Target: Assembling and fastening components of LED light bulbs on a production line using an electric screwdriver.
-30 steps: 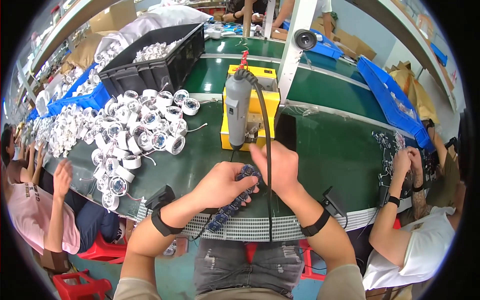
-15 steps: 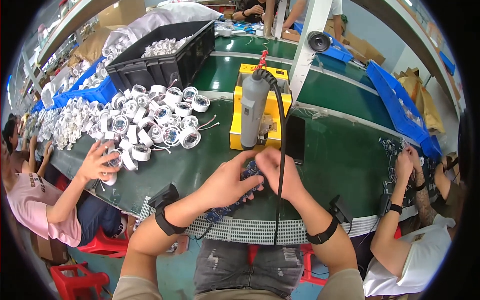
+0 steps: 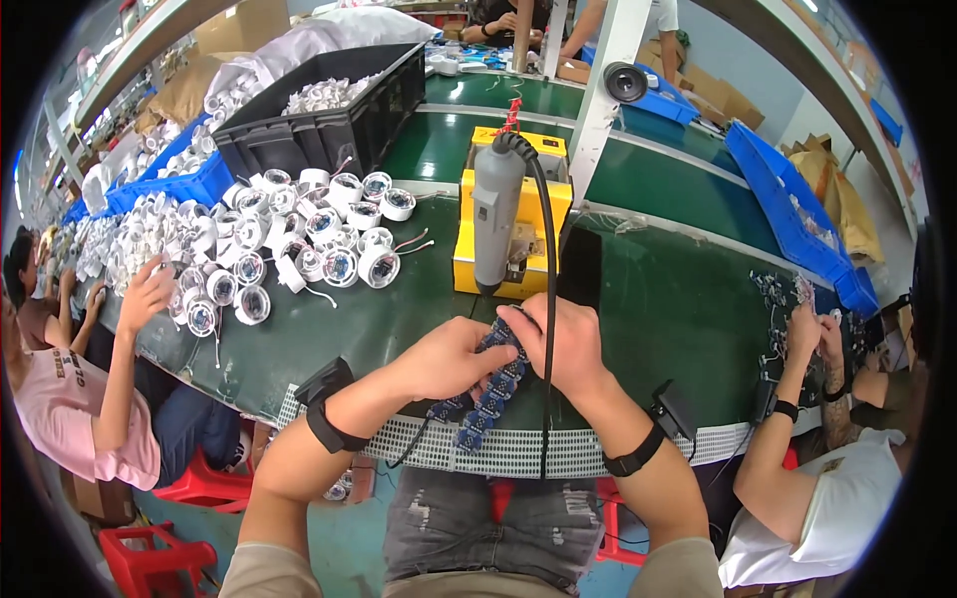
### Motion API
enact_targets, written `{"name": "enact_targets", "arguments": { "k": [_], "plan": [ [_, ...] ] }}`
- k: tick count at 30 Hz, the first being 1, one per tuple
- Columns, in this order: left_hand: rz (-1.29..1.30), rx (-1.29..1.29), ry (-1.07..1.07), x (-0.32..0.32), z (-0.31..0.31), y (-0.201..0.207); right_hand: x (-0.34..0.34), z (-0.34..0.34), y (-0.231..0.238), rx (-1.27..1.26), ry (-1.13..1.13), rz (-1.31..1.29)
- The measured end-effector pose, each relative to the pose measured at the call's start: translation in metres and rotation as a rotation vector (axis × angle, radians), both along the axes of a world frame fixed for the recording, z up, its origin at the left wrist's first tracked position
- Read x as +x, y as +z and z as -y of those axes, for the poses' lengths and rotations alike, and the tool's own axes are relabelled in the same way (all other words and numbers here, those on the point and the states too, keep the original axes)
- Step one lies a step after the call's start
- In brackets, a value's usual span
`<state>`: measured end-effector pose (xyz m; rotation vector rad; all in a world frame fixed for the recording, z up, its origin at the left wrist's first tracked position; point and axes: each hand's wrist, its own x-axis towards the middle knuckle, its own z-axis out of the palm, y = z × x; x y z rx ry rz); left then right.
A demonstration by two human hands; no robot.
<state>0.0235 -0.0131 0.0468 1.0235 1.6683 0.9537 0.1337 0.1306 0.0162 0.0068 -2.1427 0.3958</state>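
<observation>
The left hand (image 3: pixel 449 359) grips a strip of blue circuit boards (image 3: pixel 495 397), its thumb laid across the boards. The right hand (image 3: pixel 563 344) is bent over the strip's far end, fingertips closed on it; what lies beneath them is too hidden to tell. Half a second ago the boards ran slantwise under the left hand toward the near left. Now one length hangs straighter from between the hands, its near end over the white perforated strip (image 3: pixel 578 458) along the table's near edge, while more blue boards (image 3: pixel 449 408) show to its left, below the left hand.

The grey electric screwdriver (image 3: pixel 495 214) stands, as before, in front of the yellow box (image 3: pixel 466 249), just beyond the hands, and its black cable (image 3: pixel 547 409) drops past the right hand.

On the left, a co-worker's hand (image 3: pixel 148 297), earlier down among the near white round housings (image 3: pixel 339 264), is now lifted at the left of the pile; several near housings lie farther from the table's edge than before.
</observation>
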Motion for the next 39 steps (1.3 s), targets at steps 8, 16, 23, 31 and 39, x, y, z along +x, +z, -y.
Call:
{"name": "enact_targets", "arguments": {
  "k": [8,16,23,31,39],
  "plan": [
    [0.074,0.08,-0.07,-0.008,0.003,-0.005,0.008,-0.012,0.019,-1.846,0.408,0.01],
    [-0.021,0.055,0.005,-0.009,0.002,-0.002,0.005,0.003,0.004,-0.842,0.255,0.373],
    [0.372,0.051,0.015,-0.015,0.001,-0.018,0.005,0.017,0.012,-0.737,0.23,0.338],
    [0.259,0.073,-0.078,-0.003,0.0,-0.01,0.003,0.009,0.008,-0.243,0.066,0.036],
    [0.15,0.14,-0.032,-0.003,0.0,-0.015,0.004,0.002,0.006,0.075,0.082,0.007]
  ]
}}
